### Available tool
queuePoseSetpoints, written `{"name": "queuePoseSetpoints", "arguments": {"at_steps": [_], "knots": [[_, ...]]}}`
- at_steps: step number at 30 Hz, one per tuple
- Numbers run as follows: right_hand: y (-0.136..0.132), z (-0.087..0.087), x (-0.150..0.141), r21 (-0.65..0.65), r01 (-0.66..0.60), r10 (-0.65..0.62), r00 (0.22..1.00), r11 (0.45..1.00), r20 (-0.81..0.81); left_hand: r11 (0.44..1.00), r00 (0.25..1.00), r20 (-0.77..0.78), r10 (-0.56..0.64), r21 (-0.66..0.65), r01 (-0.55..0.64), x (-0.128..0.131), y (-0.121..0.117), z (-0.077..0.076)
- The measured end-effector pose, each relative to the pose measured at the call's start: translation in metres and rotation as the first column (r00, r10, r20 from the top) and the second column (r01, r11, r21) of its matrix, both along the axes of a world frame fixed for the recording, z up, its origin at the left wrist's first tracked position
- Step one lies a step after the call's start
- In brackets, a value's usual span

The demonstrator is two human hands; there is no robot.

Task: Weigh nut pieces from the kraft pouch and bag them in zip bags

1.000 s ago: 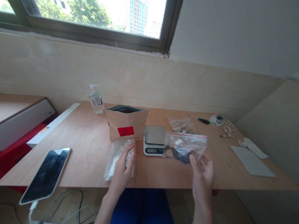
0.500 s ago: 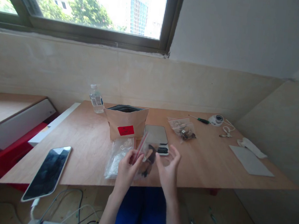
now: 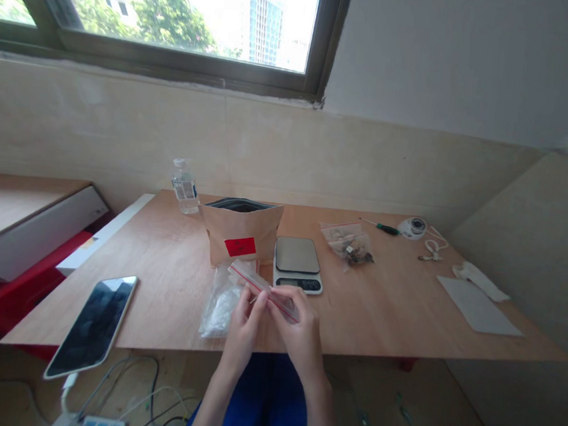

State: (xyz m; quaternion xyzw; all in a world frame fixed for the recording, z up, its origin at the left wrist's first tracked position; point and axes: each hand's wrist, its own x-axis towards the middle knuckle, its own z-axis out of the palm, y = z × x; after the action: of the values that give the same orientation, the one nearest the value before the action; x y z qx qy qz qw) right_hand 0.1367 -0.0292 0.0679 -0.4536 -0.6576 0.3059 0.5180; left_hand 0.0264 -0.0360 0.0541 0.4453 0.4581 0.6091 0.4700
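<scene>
Clear zip-lock plastic bag with a red-striped seal (image 3: pixel 261 286), held up edge-on above the table, slanting across both hands; fingertips (image 3: pixel 258 295) of the left hand (image 3: pixel 244 324) and fingers (image 3: pixel 283 300) of the right hand (image 3: pixel 302 326) closed narrowly on the bag, both hands close together at its seal; contents hidden at this angle; just beside the left hand, a crumpled clear plastic bag (image 3: pixel 219 306) lying on the light plywood table (image 3: pixel 155 294); behind it, an upright kraft-paper pouch with a red label and dark lining (image 3: pixel 239 235); to the right of the pouch, a silver-topped digital kitchen scale (image 3: pixel 298 264), bare on top; farther right, a small clear bag of brown pieces (image 3: pixel 348 244), a green-handled screwdriver (image 3: pixel 387 229), a round white device (image 3: pixel 412 228) with a looped white cable (image 3: pixel 434 249), then a flat grey sheet (image 3: pixel 479 305) and a white strip of cloth or paper (image 3: pixel 478 278); at the back, a small clear water bottle (image 3: pixel 184 188); at the front left, a black-screened smartphone (image 3: pixel 92 326) with a white charging cable (image 3: pixel 66 389), its screen dark
</scene>
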Motion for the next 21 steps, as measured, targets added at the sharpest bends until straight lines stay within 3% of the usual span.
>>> {"name": "queuePoseSetpoints", "arguments": {"at_steps": [7, 21], "knots": [[-0.0044, -0.0004, 0.0038, -0.125, -0.044, 0.031, 0.994, 0.991, -0.102, 0.994, 0.983, -0.157, -0.094, 0.043, 0.102, 0.002, -0.0023, 0.0097], [-0.0078, 0.0023, 0.0022, -0.273, -0.07, -0.013, 0.956, 0.959, -0.292, 0.995, 0.991, -0.093, -0.098, -0.026, 0.096, 0.0034, 0.0009, 0.0112]]}}
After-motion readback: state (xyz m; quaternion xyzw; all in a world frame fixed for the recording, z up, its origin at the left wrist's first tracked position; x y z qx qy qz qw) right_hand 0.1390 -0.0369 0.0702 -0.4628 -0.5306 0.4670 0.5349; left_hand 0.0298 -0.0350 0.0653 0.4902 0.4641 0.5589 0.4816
